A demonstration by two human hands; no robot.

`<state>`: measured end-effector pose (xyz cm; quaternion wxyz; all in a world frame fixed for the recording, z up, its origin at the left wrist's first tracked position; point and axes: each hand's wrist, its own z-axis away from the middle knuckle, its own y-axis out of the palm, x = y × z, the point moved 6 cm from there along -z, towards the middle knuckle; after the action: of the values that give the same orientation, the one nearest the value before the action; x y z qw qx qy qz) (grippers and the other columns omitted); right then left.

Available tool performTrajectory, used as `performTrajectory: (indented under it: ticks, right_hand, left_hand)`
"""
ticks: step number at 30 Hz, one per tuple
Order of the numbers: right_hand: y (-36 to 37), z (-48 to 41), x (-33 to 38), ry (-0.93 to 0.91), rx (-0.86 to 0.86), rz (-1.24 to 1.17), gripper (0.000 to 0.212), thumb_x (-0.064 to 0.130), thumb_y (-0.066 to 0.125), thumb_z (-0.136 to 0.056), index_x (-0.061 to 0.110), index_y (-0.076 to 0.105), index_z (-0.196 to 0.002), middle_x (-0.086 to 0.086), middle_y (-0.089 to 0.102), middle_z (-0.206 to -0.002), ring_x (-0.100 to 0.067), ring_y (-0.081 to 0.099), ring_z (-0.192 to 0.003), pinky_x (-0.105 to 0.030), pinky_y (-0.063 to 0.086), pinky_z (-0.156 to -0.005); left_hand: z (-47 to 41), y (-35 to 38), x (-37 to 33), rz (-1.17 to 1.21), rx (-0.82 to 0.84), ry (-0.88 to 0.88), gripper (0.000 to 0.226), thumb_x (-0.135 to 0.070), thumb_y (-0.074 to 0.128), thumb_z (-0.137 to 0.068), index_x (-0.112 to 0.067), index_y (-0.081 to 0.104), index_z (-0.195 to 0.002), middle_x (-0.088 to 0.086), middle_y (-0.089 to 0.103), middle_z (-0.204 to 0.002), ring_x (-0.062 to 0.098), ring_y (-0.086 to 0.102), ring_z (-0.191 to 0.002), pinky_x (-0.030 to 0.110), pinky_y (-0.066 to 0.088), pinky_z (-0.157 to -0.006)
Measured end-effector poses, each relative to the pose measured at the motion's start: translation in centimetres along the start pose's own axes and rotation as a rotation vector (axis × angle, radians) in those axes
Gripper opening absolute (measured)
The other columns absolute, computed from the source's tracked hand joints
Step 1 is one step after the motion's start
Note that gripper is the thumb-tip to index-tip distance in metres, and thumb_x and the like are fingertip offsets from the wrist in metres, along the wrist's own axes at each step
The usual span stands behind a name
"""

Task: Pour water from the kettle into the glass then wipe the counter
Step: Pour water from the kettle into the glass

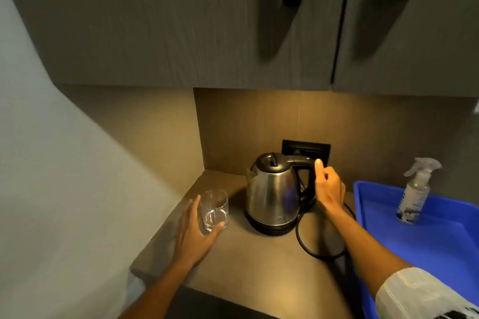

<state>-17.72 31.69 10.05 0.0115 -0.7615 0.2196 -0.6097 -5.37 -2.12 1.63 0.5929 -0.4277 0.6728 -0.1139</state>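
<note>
A steel kettle (272, 189) with a black lid and handle stands on its black base at the back of the brown counter (259, 267). My right hand (328, 186) is at the kettle's handle, fingers wrapping it from the right, thumb raised. A clear glass (214, 208) stands upright to the kettle's left, a little water in its bottom. My left hand (197, 230) cups the glass from the left and front, thumb across its lower front.
A blue plastic tray (427, 248) sits on the right with a clear spray bottle (414, 194) standing in it. The kettle's black cord (308, 248) loops on the counter beside the base. A black wall socket (307, 149) is behind the kettle. Cabinets hang overhead.
</note>
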Motion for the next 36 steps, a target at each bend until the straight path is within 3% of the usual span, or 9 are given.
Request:
performTrajectory:
  ticks: [2, 6, 10, 12, 14, 18, 22, 27, 36]
  right_hand:
    - [-0.3, -1.1, -0.9, 0.119, -0.141, -0.094, 0.047, 0.052, 0.037, -0.099, 0.010, 0.054, -0.085, -0.007, 0.054, -0.080, -0.027, 0.053, -0.082, -0.034, 0.038, -0.068]
    - [2.5, -2.9, -2.7, 0.346, -0.032, -0.317, 0.054, 0.060, 0.038, -0.096, 0.014, 0.065, -0.105, -0.014, 0.065, -0.108, -0.031, 0.060, -0.101, -0.045, 0.045, -0.095]
    - [3.9, -3.8, -4.5, 0.417, -0.095, -0.523, 0.043, 0.059, 0.056, -0.083, 0.019, 0.069, -0.075, -0.005, 0.066, -0.075, -0.021, 0.061, -0.070, -0.034, 0.046, -0.069]
    - [4.3, -4.2, -4.7, 0.401, -0.155, -0.569, 0.034, 0.053, 0.058, -0.071, 0.021, 0.063, -0.060, 0.001, 0.055, -0.050, -0.016, 0.050, -0.045, -0.030, 0.037, -0.050]
    - [4.3, -4.6, -3.9, 0.380, -0.194, -0.508, 0.030, 0.048, 0.054, -0.065, 0.020, 0.056, -0.054, 0.003, 0.045, -0.040, -0.017, 0.040, -0.036, -0.028, 0.026, -0.042]
    - [4.2, -5.3, -0.7, 0.255, -0.209, -0.282, 0.036, 0.046, 0.049, -0.071, 0.019, 0.053, -0.047, -0.007, 0.044, -0.054, -0.029, 0.044, -0.058, -0.042, 0.035, -0.055]
    - [4.4, -6.2, 4.5, 0.130, -0.172, -0.016, 0.049, 0.053, 0.041, -0.075, 0.012, 0.053, -0.051, -0.006, 0.054, -0.058, -0.033, 0.051, -0.069, -0.039, 0.036, -0.064]
    - [5.7, -6.2, 9.2, -0.113, -0.072, 0.193, 0.053, 0.052, 0.039, -0.080, 0.012, 0.049, -0.047, -0.003, 0.048, -0.049, -0.022, 0.045, -0.050, -0.033, 0.032, -0.052]
    - [8.1, -5.2, 13.9, -0.411, 0.021, 0.362, 0.051, 0.049, 0.039, -0.083, 0.016, 0.047, -0.045, 0.000, 0.044, -0.044, -0.016, 0.041, -0.045, -0.028, 0.032, -0.052]
  left_hand:
    - [-0.7, 1.0, 1.1, 0.154, -0.005, -0.134, 0.114, -0.062, 0.078, -0.065, -0.038, 0.009, -0.152, 0.006, 0.026, -0.162, 0.033, 0.031, -0.146, 0.056, 0.041, -0.110]
    - [-2.3, 3.5, 2.2, 0.248, 0.028, -0.286, 0.118, -0.051, 0.086, -0.063, -0.029, 0.013, -0.154, 0.011, 0.039, -0.155, 0.035, 0.043, -0.138, 0.052, 0.048, -0.105]
    - [-3.1, 4.5, 2.9, 0.243, -0.004, -0.295, 0.104, -0.053, 0.087, -0.059, -0.021, 0.037, -0.145, 0.010, 0.058, -0.139, 0.028, 0.058, -0.123, 0.049, 0.054, -0.098]
    - [-3.2, 4.7, 3.0, 0.226, 0.009, -0.275, 0.105, -0.054, 0.086, -0.058, -0.020, 0.039, -0.145, 0.010, 0.059, -0.138, 0.027, 0.059, -0.122, 0.048, 0.055, -0.098]
    - [-3.4, 4.7, 2.9, 0.218, 0.045, -0.252, 0.109, -0.059, 0.083, -0.056, -0.021, 0.037, -0.147, 0.009, 0.058, -0.139, 0.027, 0.058, -0.124, 0.048, 0.054, -0.098]
    - [-3.4, 4.3, 2.9, 0.210, 0.096, -0.237, 0.113, -0.064, 0.080, -0.053, -0.024, 0.035, -0.148, 0.008, 0.056, -0.143, 0.028, 0.055, -0.128, 0.049, 0.053, -0.100]
    - [-3.3, 3.8, 2.5, 0.209, 0.110, -0.251, 0.114, -0.066, 0.079, -0.052, -0.025, 0.034, -0.149, 0.007, 0.055, -0.143, 0.029, 0.055, -0.129, 0.050, 0.053, -0.101]
    - [-3.2, 3.5, 2.4, 0.195, 0.110, -0.277, 0.120, -0.076, 0.073, -0.044, -0.028, 0.035, -0.147, 0.005, 0.056, -0.143, 0.028, 0.056, -0.128, 0.050, 0.053, -0.101]
    - [-3.1, 3.2, 2.1, 0.120, 0.088, -0.272, 0.112, -0.077, 0.071, -0.046, -0.031, 0.040, -0.143, 0.001, 0.064, -0.131, 0.026, 0.056, -0.121, 0.043, 0.054, -0.097]
